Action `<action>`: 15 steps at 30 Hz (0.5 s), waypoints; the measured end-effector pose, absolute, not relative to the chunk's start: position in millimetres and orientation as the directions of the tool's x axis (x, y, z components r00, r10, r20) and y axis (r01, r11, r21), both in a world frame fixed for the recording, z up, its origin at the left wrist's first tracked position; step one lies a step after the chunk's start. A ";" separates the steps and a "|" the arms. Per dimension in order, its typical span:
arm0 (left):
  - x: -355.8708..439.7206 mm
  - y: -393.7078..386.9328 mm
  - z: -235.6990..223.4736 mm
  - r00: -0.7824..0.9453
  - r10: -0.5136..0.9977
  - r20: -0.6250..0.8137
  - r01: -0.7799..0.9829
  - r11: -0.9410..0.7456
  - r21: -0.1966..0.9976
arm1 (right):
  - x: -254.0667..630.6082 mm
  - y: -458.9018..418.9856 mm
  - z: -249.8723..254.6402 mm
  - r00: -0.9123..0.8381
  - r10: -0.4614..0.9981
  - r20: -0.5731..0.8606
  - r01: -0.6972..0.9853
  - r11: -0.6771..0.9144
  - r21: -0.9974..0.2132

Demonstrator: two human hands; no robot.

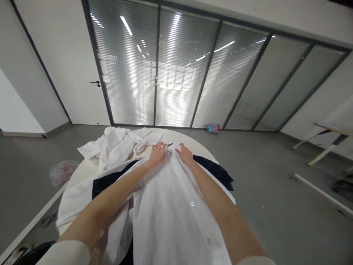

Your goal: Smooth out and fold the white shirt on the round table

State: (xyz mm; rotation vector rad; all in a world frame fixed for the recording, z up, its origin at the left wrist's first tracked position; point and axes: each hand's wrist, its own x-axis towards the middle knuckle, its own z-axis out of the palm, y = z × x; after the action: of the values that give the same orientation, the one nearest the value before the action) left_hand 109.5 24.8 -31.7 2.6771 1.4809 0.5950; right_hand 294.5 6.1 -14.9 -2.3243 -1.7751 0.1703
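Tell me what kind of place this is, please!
It looks like a room in an office, though I can't be sure. There's a long, dark-framed glass wall with blinds, a plain white door with a dark handle, and a plain grey floor.

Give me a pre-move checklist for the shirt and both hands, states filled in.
1. White shirt laid buttons up: ok, buttons visible down its front.
2. Both hands at the shirt's far end: ok, left hand and right hand are there, slightly apart.
3. Firm grip on the fabric: cannot tell, the fingertips are too small to read.
4. Small dark item between the hands identified: cannot tell, too small.
5. Near hem fully in view: not ok, the shirt runs out of the picture.
6. Other white cloth flat: not ok, crumpled at far left.
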 end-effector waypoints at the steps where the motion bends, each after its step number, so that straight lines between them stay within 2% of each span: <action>1: 119.5 20.0 -30.8 0.551 0.776 0.307 0.764 -0.617 0.191 | 301.2 -3.6 -6.7 0.242 0.968 0.062 0.946 -0.222 -0.238; 5: 153.8 3.0 -41.4 0.737 0.633 0.237 0.604 -0.774 0.189 | 345.9 -74.0 21.0 0.181 0.970 0.160 0.967 -0.146 -0.209; 9: 160.6 -4.6 -63.8 0.791 0.579 0.198 0.551 -0.815 0.181 | 400.0 -177.0 12.4 0.199 0.974 0.109 0.958 -0.170 -0.231; 11: 157.9 -4.3 -71.7 0.796 0.579 0.178 0.553 -0.815 0.176 | 420.7 -224.2 -6.7 0.269 0.963 0.034 0.920 -0.246 -0.305; 15: 155.2 -1.8 -75.9 0.799 0.579 0.163 0.552 -0.814 0.181 | 433.5 -286.5 -52.6 0.449 0.893 -0.009 0.712 -0.364 -0.600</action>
State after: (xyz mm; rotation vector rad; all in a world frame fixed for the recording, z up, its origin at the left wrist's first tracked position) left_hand 155.2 -1.8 -75.9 2.8606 0.9032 0.3202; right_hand 433.5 -286.5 -52.6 -2.1814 -1.3403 0.4576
